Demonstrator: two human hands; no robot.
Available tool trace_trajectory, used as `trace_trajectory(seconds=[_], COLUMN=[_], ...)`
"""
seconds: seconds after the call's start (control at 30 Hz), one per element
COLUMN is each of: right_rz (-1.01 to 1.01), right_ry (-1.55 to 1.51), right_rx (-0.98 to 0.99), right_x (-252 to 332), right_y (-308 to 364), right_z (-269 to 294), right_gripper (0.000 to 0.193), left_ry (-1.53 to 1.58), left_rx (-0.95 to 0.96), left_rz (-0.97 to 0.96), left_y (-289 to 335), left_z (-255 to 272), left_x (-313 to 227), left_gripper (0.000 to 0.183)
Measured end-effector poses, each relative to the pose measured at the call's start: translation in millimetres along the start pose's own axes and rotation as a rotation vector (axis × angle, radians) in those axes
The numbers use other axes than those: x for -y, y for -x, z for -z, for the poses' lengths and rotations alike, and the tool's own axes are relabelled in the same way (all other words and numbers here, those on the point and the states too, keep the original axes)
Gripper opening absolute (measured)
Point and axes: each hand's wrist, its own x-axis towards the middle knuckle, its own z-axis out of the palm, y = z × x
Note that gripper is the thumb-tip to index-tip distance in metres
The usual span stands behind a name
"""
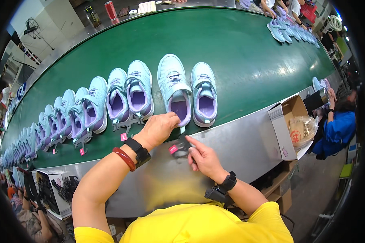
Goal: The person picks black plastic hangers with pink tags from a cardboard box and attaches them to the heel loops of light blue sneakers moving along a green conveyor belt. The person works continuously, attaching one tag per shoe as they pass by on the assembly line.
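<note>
A light-blue and lilac sneaker (172, 75) stands on the green belt in front of me, its strap across the opening. My left hand (160, 128) is closed at the back of it, fingers pinching the heel collar. Beside it on the right is its matching sneaker (204, 93), which neither hand touches. Below the pair, my right hand (205, 157) pinches a dark grey plastic shoe hanger (183, 149) with a pink tag on it. The hanger is slightly blurred and hangs apart from both shoes.
A long row of similar sneaker pairs (94, 103) on hangers runs leftward along the green belt (239, 48). A metal ledge (239, 139) borders it. An open carton (278, 131) with a plastic bag is at right; a box of black hangers (65, 188) is lower left. Other people work nearby.
</note>
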Motion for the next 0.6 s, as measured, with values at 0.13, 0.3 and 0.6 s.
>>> trace_trajectory(seconds=[0.13,0.3,0.6], right_rz=[-0.141,-0.087,0.512], right_ry=[-0.049,-0.006,0.958], right_rx=[0.173,0.196,0.050], right_x=[13,33,74], right_y=[-17,-31,-55], right_z=[16,29,96], right_gripper=[0.039,0.036,0.041], left_ry=[-0.109,-0.167,-0.227], left_rx=[0.010,0.047,0.211], left_rz=[-0.005,-0.156,0.099], left_y=[5,2,-8], left_z=[-3,-1,19], left_x=[2,-15,-36], left_gripper=[0.018,0.055,0.051])
